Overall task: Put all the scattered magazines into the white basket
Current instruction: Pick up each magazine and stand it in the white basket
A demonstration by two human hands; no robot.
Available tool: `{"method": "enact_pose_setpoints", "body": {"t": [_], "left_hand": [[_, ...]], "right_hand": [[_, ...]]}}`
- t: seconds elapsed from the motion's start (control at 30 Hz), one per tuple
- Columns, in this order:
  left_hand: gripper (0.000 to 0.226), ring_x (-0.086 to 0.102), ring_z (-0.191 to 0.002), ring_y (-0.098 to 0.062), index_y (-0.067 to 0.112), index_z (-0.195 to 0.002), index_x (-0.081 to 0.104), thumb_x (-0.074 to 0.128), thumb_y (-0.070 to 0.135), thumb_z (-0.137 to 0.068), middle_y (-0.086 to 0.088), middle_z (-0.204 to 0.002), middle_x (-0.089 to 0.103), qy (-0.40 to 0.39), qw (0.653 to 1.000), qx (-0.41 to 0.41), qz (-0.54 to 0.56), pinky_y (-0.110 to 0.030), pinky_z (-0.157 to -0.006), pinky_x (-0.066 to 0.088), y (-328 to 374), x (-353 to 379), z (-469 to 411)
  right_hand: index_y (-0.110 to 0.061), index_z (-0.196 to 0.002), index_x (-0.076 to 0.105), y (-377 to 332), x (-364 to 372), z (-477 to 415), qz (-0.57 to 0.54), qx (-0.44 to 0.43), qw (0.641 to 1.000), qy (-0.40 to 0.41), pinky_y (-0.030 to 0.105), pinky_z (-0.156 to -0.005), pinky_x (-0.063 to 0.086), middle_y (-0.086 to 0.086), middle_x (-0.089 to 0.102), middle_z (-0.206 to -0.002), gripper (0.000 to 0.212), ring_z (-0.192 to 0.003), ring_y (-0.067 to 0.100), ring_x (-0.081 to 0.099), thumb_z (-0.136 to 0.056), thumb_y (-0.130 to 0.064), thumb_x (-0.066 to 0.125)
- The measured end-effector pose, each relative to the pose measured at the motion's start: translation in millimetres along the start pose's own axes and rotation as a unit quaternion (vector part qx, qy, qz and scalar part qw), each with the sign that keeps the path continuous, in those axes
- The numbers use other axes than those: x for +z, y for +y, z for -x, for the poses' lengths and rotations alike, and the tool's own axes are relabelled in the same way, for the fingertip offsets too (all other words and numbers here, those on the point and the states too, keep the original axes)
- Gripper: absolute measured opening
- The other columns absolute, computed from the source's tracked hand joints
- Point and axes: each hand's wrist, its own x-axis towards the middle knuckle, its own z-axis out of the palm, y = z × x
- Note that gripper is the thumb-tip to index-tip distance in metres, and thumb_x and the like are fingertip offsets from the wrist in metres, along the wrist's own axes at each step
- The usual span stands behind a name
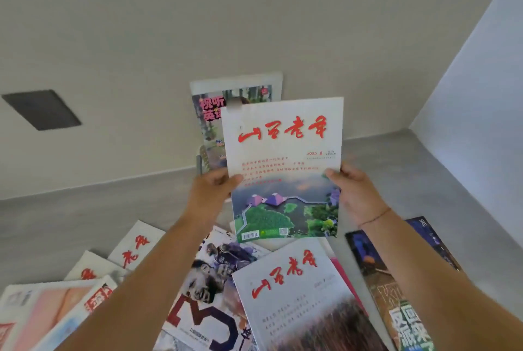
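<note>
One magazine with pink title characters [210, 112] already upright in what looks like the white basket [273, 78], at the far edge of the desk [396, 158] against the wall. Only the basket's white rim visible, so its content not fully countable.

Second one, the held magazine [283, 152], up in the air just before the basket. Left hand [212, 192] in closed grip on its left edge, right hand [351, 192] in closed grip on its right edge.

Readable on its white cover: red brush title "山西老年", then "2025 8"; barcode and small code square at the bottom. Smaller red lines too blurred to read.

Probably early in the task. At least six left at the near edge of the desk: a second "山西老年" issue [297, 294], a sports magazine with players [215, 274], a dark magazine [402, 271] toward the right, white ones with red writing [135, 246] toward the left.
</note>
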Motion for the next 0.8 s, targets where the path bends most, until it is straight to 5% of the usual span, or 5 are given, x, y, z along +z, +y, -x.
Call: {"method": "enact_pose_setpoints", "body": {"t": [0.2,0.3,0.43,0.57,0.8], "left_hand": [[0.020,0.068,-0.081,-0.021,0.011,-0.104,0.071,0.063,0.010,-0.086,-0.005,-0.095,0.072,0.074,0.993,0.080,0.046,-0.032,-0.076,0.057,57.7,-42.9,-66.2],[0.020,0.067,-0.084,-0.025,0.006,-0.102,0.071,0.066,0.008,-0.083,-0.006,-0.093,0.071,0.115,0.988,0.085,0.052,-0.034,-0.078,0.056,62.4,-49.5,-96.1],[0.020,0.067,-0.081,-0.024,0.002,-0.100,0.072,0.070,0.007,-0.080,-0.011,-0.097,0.072,0.153,0.987,0.045,0.037,-0.029,-0.072,0.056,41.6,-43.9,-125.4],[0.019,0.070,-0.086,-0.029,0.005,-0.096,0.073,0.072,0.009,-0.078,-0.013,-0.097,0.074,0.170,0.985,0.003,0.005,-0.039,-0.085,0.056,16.4,-38.0,-145.9],[0.017,0.068,-0.081,-0.024,0.012,-0.090,0.071,0.076,0.018,-0.075,-0.007,-0.092,0.074,0.217,0.975,-0.015,-0.050,-0.038,-0.083,0.056,-0.5,-34.4,-163.9]], "right_hand": [[0.000,-0.106,0.065,-73.7,63.4,-77.5,0.084,-0.132,0.988,-0.008,0.014,-0.064,0.051,0.011,0.066,-0.104,0.021,-0.082,0.014,0.062,-0.086,-0.001,0.057],[-0.010,-0.096,0.068,-81.6,84.0,-109.0,0.128,-0.157,0.979,0.008,0.010,-0.059,0.051,0.013,0.070,-0.103,0.014,-0.077,0.013,0.065,-0.085,-0.005,0.060],[0.004,-0.092,0.067,-63.2,96.7,-137.6,0.214,-0.117,0.969,0.045,0.042,-0.082,0.056,0.022,0.071,-0.099,0.019,-0.085,0.031,0.066,-0.084,-0.013,0.062],[-0.010,-0.089,0.070,-40.8,102.5,-151.0,0.243,-0.093,0.964,0.048,0.022,-0.063,0.047,0.011,0.072,-0.094,0.010,-0.071,0.017,0.059,-0.085,-0.014,0.063],[-0.011,-0.092,0.069,-23.0,105.7,-171.0,0.264,-0.070,0.960,0.065,0.028,-0.075,0.049,0.006,0.070,-0.091,0.013,-0.079,0.018,0.060,-0.083,-0.019,0.064]]}}
